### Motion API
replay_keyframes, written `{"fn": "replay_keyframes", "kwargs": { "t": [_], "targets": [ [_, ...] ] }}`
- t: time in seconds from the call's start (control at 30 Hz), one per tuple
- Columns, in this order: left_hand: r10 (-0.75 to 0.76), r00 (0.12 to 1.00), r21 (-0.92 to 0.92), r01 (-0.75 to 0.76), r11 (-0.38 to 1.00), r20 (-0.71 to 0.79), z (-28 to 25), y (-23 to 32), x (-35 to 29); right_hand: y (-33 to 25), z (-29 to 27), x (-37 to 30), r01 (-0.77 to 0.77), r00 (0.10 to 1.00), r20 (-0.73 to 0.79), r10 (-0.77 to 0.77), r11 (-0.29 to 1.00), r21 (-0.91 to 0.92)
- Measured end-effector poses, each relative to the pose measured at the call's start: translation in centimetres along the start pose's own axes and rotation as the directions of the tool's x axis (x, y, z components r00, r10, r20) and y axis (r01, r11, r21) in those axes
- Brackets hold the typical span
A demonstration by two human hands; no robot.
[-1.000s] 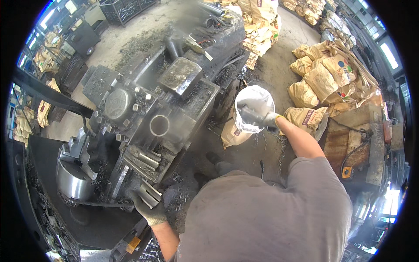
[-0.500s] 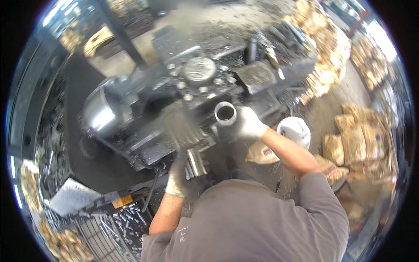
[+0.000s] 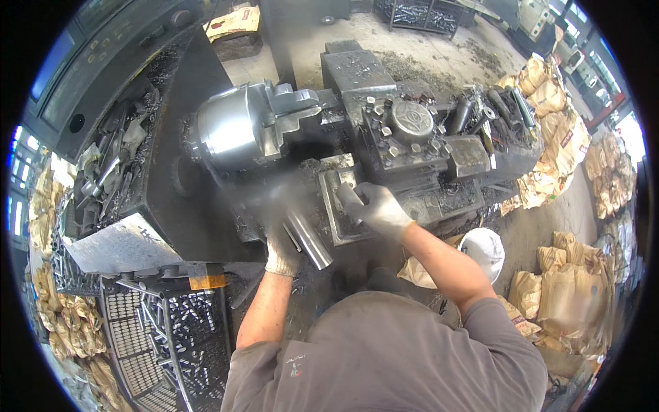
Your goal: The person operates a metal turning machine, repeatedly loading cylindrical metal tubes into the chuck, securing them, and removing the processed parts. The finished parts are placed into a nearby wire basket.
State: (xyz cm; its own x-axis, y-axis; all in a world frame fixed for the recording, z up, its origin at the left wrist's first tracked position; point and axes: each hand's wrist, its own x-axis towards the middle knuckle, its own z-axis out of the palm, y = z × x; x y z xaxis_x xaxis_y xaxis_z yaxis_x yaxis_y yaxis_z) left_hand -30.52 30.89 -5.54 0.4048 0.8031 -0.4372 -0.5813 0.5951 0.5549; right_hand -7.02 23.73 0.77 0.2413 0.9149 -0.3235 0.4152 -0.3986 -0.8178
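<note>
My right hand (image 3: 386,211), in a dirty white glove with a dark palm, is closed round a short grey steel tube (image 3: 349,197) over the bed of a lathe. My left hand (image 3: 280,248), gloved too, lies in front of the lathe, closed on shiny steel bars (image 3: 307,240) that slant toward me; its fingers are partly blurred. Behind the left hand is the large round lathe chuck (image 3: 230,129) with its stepped jaws (image 3: 296,110). Beyond the right hand stands the square tool post (image 3: 412,122) with several bolts around its top.
A wire crate (image 3: 168,336) of small metal parts stands at the lower left, below a pale metal plate (image 3: 123,244). Loose tools (image 3: 480,117) and metal chips lie right of the tool post. A white bucket (image 3: 482,250) and brown paper sacks (image 3: 570,288) stand at the right.
My view has shifted, so the lathe sits farther right. The tube in my right hand has gone from upright, open end facing up, to tilted down near the lathe bed. My left hand keeps its bars.
</note>
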Motion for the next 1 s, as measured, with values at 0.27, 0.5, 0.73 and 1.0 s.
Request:
{"fn": "replay_keyframes", "kwargs": {
  "t": [0.27,0.5,0.73,1.0],
  "targets": [
    [0.307,0.921,0.151,-0.348,0.925,0.239,6.5,0.3,0.0,-4.3,2.7,1.4,0.097,0.983,0.142,-0.119,0.983,0.155],
    [0.393,0.893,0.372,-0.449,0.812,0.220,1.1,4.8,0.9,-15.6,-10.8,3.7,0.707,0.706,0.210,-0.677,0.657,-0.261],
    [0.268,0.937,0.318,-0.189,0.929,-0.225,-12.4,-2.4,-3.1,-12.6,-16.7,22.0,0.399,0.757,0.402,-0.515,-0.124,-0.909],
    [0.168,0.764,0.111,-0.127,0.986,-0.623,-19.6,-4.8,-10.3,-9.8,-14.7,25.9,0.506,0.792,0.597,-0.128,0.684,-0.526]
  ]
}}
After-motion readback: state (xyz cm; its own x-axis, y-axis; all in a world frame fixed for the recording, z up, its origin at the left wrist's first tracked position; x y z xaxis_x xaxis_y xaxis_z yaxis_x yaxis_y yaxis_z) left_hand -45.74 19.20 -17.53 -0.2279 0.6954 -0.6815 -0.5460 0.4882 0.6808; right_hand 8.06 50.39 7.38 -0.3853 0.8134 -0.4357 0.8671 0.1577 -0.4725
